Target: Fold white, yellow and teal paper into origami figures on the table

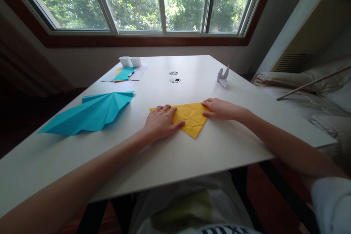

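Observation:
A yellow paper (191,118), folded into a creased triangle pointing toward me, lies flat on the white table (192,153). My left hand (160,122) presses palm-down on its left part, fingers spread over the fold. My right hand (219,109) rests on its upper right corner with the fingertips flat on the paper. Neither hand lifts the sheet.
A large folded teal paper (90,114) lies to the left. At the far left are paper sheets with a pen (131,74) and two small white boxes (130,61). A white origami figure (223,75) stands far right; two round table openings (174,76) mid-table. A sofa (307,91) is right.

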Tool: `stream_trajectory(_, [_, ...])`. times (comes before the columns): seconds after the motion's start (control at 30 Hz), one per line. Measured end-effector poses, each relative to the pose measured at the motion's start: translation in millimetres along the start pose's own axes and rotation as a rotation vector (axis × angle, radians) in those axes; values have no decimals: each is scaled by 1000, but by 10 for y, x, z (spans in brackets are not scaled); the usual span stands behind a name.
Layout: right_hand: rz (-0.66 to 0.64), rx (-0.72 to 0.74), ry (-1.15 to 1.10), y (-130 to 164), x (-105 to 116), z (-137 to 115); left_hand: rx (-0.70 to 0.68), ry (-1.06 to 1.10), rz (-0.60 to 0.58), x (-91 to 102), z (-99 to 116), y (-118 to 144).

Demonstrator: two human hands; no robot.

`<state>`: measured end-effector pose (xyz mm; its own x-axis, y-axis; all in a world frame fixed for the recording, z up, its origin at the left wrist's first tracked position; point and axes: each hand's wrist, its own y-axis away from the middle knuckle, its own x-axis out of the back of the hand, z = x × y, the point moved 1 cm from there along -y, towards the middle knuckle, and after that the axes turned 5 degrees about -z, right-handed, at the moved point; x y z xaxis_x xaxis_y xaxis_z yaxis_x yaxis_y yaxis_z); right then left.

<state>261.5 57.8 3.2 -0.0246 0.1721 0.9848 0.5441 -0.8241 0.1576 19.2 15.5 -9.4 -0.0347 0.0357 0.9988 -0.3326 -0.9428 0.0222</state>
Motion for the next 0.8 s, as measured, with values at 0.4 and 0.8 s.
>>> stream_trajectory(0.4, [-33,-219,152,45,94,80,-5,-6,-3,4,-8,-3])
stream_trajectory(0.8, [182,167,140,-177,-89,-370,-47,-22,7,3,-45,-11])
